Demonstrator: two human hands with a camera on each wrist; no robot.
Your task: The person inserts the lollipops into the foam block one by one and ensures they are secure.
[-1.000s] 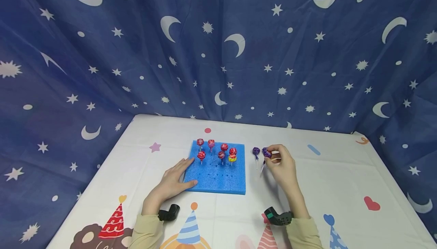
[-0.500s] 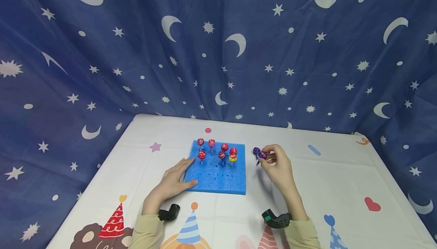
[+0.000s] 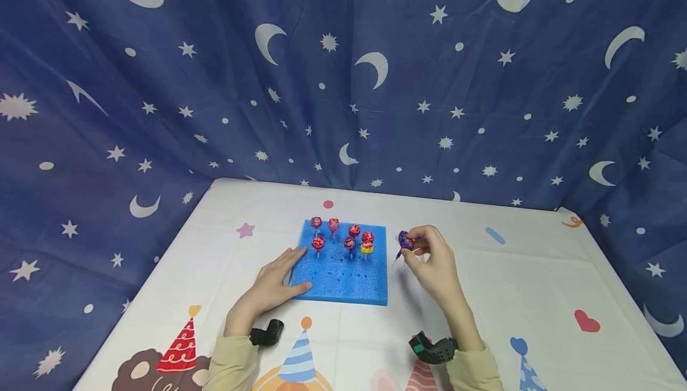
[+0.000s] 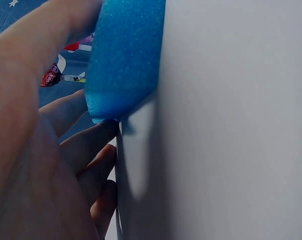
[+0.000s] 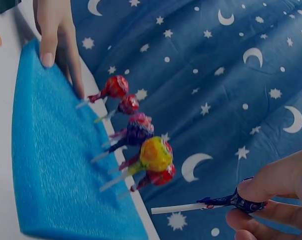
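A white party-print tablecloth lies before a star-and-moon blue curtain.

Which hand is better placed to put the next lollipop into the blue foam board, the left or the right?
Probably the right hand: it already pinches a purple wrapped lollipop beside the blue foam board. The left hand lies flat on the board's left edge, steadying it.
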